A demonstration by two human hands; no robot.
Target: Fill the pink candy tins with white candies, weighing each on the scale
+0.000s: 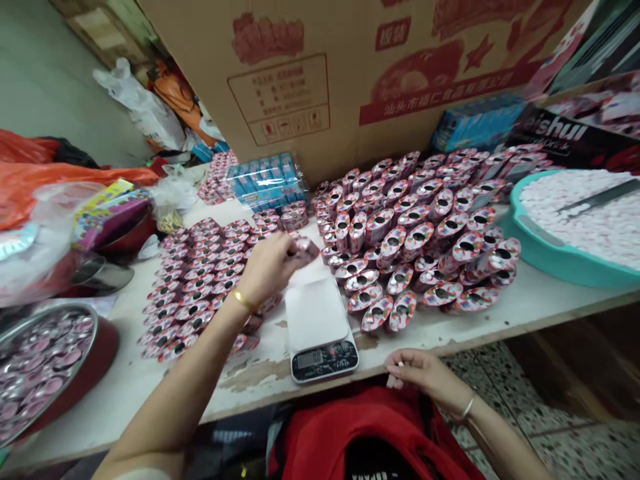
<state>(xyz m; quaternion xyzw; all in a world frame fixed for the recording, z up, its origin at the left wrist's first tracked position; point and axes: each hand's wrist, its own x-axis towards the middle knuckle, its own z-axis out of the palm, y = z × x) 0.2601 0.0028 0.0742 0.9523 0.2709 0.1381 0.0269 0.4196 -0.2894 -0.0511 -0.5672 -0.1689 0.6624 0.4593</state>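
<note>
My left hand [267,268] is closed around a small printed oval container [305,251], held above the back edge of a kitchen scale [316,313]. The scale's pan carries nothing and its display appears to read zero. My right hand [423,375] is at the table's front edge, fingers pinching a few small white tablets [395,380]. Left of the scale, rows of similar pink-and-red oval containers [197,293] with dark holes on top stand closely packed. To the right is a larger group of these containers [417,233]; white pieces show in some openings.
A turquoise basin [555,257] heaped with white tablets holds a metal scoop [600,197] at the right. A red bowl [103,340] of shiny pink caps stands left. Behind are a large cardboard box [345,100] and wrapped blue packs [270,180].
</note>
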